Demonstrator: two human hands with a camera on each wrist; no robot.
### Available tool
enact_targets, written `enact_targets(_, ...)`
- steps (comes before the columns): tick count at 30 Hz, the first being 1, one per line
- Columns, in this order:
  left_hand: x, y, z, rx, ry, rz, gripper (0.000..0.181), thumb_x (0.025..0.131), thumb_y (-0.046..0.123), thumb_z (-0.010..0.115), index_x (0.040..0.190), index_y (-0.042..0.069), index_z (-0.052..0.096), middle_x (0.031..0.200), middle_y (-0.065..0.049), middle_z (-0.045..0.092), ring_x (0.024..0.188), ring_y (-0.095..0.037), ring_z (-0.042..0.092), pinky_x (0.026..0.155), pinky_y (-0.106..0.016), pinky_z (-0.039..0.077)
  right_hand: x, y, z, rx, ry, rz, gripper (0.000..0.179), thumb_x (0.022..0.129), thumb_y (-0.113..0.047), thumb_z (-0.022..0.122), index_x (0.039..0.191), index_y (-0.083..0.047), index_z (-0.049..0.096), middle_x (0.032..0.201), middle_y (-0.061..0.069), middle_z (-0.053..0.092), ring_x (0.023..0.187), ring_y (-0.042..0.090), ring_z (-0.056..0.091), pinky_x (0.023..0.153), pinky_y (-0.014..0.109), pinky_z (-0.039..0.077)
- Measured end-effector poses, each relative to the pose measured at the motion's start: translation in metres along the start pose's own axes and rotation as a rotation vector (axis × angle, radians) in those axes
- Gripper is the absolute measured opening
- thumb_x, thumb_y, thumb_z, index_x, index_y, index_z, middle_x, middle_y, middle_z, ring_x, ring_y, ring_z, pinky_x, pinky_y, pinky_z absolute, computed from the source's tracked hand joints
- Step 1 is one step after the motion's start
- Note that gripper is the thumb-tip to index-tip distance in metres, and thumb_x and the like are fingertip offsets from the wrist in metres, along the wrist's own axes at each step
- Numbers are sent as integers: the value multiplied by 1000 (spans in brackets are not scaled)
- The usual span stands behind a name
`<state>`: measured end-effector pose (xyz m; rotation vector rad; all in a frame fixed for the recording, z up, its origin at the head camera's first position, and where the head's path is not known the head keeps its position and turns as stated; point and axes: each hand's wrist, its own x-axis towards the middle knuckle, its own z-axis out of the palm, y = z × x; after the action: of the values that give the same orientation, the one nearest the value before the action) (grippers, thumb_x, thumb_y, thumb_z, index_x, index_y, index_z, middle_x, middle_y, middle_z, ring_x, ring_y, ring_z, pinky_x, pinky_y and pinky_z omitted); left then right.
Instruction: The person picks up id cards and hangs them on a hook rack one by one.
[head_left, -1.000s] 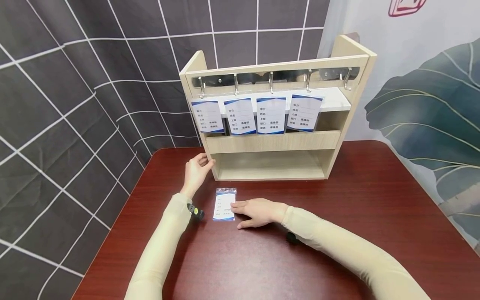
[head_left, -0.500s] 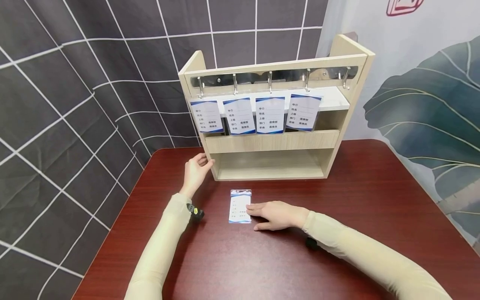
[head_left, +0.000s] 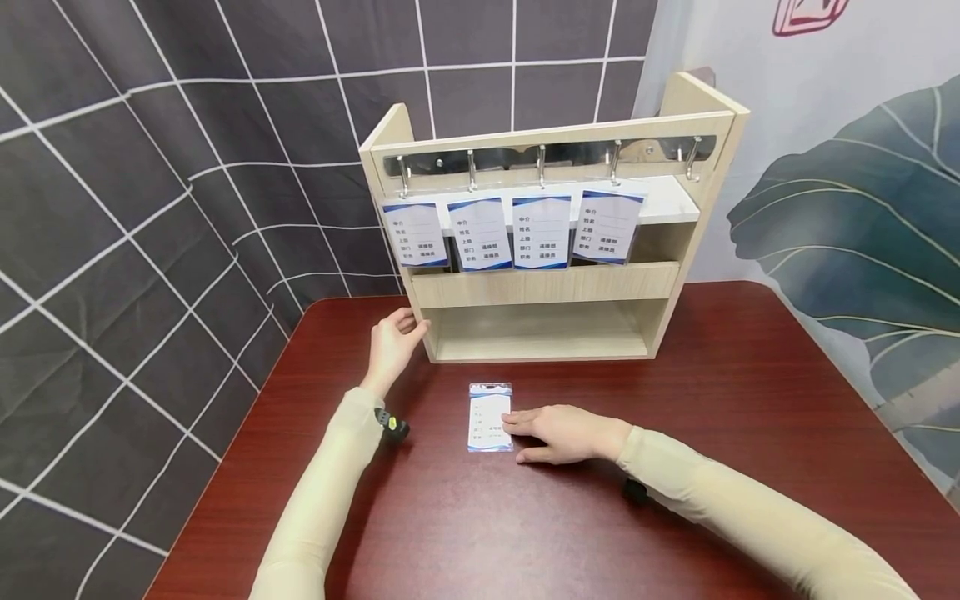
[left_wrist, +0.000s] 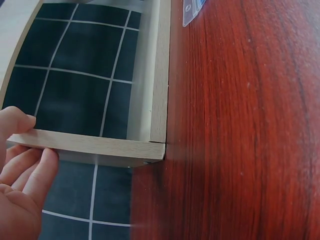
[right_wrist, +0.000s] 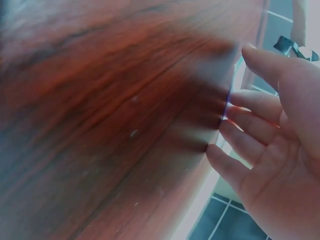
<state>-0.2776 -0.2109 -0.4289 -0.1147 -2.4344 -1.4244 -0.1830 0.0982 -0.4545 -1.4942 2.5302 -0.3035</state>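
Note:
My left hand point(head_left: 392, 346) grips the front edge of the left side panel of a light wooden shelf point(head_left: 543, 286). In the left wrist view the thumb lies on one face of that panel point(left_wrist: 100, 144) and the fingers on the other. A white and blue badge point(head_left: 486, 423) in a clear sleeve lies flat on the table in front of the shelf. My right hand point(head_left: 567, 433) rests its fingertips on the badge's right edge, palm down, with its fingers extended. The right wrist view shows these fingers point(right_wrist: 234, 167) spread and touching the table side; the badge is barely visible there.
Several similar badges point(head_left: 542, 233) hang in a row from metal hooks on the shelf's front. The rightmost hook point(head_left: 693, 158) carries no badge. The red-brown table point(head_left: 480, 525) meets a dark gridded curtain point(head_left: 210, 250) at left and a painted wall at right.
The right hand has slid the badge along the table to the right, mostly in the first half second. The left hand has stayed at the shelf's side panel.

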Motion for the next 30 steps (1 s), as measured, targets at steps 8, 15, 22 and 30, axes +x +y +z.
enact_targets(8,0,-2,2,7,5,-9,35,92,17,74,119,-4,69,112,-21,72,109,-30,70,94,-41,57,10,3,-2,32,71,0,41,100,-27,63,131,-1,65,133,12,65,126,25,60,107,39,48)
enact_targets(15,1,-1,2,-6,1,3,36,92,13,74,120,-8,68,113,-24,71,110,-33,69,95,-44,56,23,18,-5,112,185,34,35,97,-21,67,125,-1,68,121,9,68,112,21,63,100,38,52)
enact_targets(22,1,-4,2,-4,12,19,32,91,14,75,117,-5,70,110,-22,72,107,-31,70,93,-42,57,39,33,-11,178,293,155,40,96,-17,68,130,5,64,123,15,68,113,27,64,100,42,52)
enact_targets(30,2,-6,3,-2,16,29,35,91,15,74,118,-7,69,110,-22,72,108,-31,70,93,-41,57,56,44,-19,180,312,236,40,93,-18,71,124,7,65,121,19,68,116,32,63,102,46,50)
